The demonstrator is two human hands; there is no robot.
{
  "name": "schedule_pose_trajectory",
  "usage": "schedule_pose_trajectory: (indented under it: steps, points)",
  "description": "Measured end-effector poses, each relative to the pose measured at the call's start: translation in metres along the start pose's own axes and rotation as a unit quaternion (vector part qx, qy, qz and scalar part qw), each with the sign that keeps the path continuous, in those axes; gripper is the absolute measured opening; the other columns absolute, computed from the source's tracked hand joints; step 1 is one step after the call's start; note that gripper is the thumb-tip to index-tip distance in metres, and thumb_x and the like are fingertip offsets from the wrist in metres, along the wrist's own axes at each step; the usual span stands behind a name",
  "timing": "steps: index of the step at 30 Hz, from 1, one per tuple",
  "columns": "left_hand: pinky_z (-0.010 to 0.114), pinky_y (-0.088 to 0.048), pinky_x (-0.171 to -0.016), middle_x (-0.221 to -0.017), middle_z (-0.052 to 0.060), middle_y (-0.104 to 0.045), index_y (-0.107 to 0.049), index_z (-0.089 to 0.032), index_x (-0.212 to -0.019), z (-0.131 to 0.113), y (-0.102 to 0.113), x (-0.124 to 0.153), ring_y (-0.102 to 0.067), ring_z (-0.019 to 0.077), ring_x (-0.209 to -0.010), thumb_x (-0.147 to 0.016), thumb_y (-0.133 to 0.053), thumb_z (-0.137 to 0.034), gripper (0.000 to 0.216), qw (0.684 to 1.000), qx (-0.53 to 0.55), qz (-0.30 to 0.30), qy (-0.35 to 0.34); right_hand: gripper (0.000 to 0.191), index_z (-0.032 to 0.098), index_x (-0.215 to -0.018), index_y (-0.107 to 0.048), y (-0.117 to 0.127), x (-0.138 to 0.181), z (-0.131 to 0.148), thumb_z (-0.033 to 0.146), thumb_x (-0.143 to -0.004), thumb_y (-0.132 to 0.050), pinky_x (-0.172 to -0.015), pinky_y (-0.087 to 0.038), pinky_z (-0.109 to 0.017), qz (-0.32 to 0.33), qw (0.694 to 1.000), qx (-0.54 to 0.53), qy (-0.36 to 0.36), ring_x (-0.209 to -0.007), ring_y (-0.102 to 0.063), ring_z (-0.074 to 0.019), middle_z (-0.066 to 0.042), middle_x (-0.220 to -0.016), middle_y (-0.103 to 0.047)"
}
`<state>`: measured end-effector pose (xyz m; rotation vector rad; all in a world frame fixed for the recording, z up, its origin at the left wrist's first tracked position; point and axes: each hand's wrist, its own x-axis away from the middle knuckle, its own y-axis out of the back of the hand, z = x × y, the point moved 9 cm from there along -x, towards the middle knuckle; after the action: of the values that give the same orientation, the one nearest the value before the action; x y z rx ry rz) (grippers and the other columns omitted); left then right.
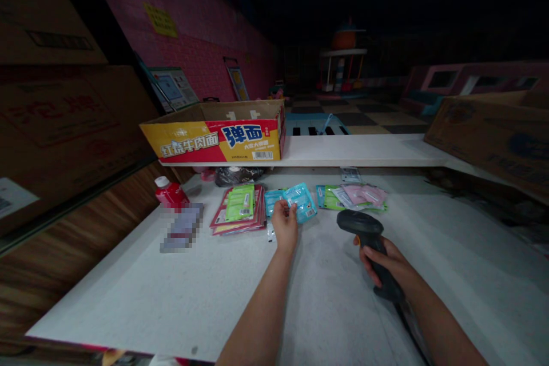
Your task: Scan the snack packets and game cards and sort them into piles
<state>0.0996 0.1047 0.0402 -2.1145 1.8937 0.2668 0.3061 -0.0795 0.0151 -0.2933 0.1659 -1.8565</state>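
Note:
My left hand (285, 226) reaches forward over the white counter (193, 291) and pinches the near edge of a light blue packet (302, 201). Beside it lies another blue packet (273, 200). My right hand (388, 263) is wrapped round the handle of a black barcode scanner (361, 223), whose head points toward the packets. Farther right lie several pink and green packets (355, 195). To the left is a stack of red-edged packs with a green one (239, 206) on top.
A red bottle with a white cap (170, 192) stands at the counter's left, with a blurred flat item (183, 227) beside it. An open yellow and red carton (223, 131) sits on the raised shelf (364, 151). A brown box (493, 131) stands at the right.

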Motion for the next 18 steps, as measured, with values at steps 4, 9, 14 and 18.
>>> schedule_pose_trajectory:
  steps: [4,9,14,18]
  points:
    - [0.024,-0.043,-0.053,-0.066,-0.003,-0.055,-0.053,-0.022,-0.089,0.004,-0.012,0.009,-0.054,0.0149,-0.058,-0.077,-0.070,-0.045,0.030,0.998,0.003,0.057,0.036,0.045,0.018,-0.096,-0.063,0.011,-0.011,-0.002,0.050,-0.070,-0.080,-0.030,-0.036,-0.019,-0.044,0.998,-0.033,0.004,-0.035,-0.046,-0.0091,0.004,-0.056,-0.057]
    - [0.026,-0.050,-0.048,-0.071,-0.003,-0.059,-0.047,-0.024,-0.101,0.018,-0.024,0.021,-0.059,0.0154,-0.057,-0.074,-0.072,-0.051,0.046,0.984,0.085,0.097,0.121,0.045,0.018,-0.093,-0.064,0.030,-0.018,-0.006,0.049,-0.067,-0.084,-0.032,-0.039,-0.019,-0.098,0.992,-0.075,0.006,-0.037,-0.049,-0.0093,0.004,-0.056,-0.058]
    - [0.031,-0.055,-0.059,-0.088,0.002,-0.068,-0.042,-0.024,-0.113,0.023,-0.024,0.017,-0.067,0.0187,-0.069,-0.064,-0.080,-0.037,0.063,0.969,0.155,0.099,0.163,0.046,0.018,-0.092,-0.064,0.036,-0.019,-0.014,0.048,-0.064,-0.086,-0.033,-0.040,-0.019,-0.098,0.990,-0.105,-0.013,-0.039,-0.050,-0.0090,0.004,-0.056,-0.059]
    - [0.030,-0.053,-0.064,-0.068,-0.003,-0.062,-0.047,-0.020,-0.111,0.006,0.011,-0.008,-0.066,0.0196,-0.065,-0.071,-0.073,-0.021,0.048,0.992,-0.014,0.043,0.114,0.046,0.018,-0.093,-0.064,0.039,-0.020,-0.017,0.047,-0.064,-0.086,-0.033,-0.040,-0.019,-0.102,0.989,-0.110,-0.012,-0.040,-0.050,-0.0092,0.004,-0.057,-0.059]
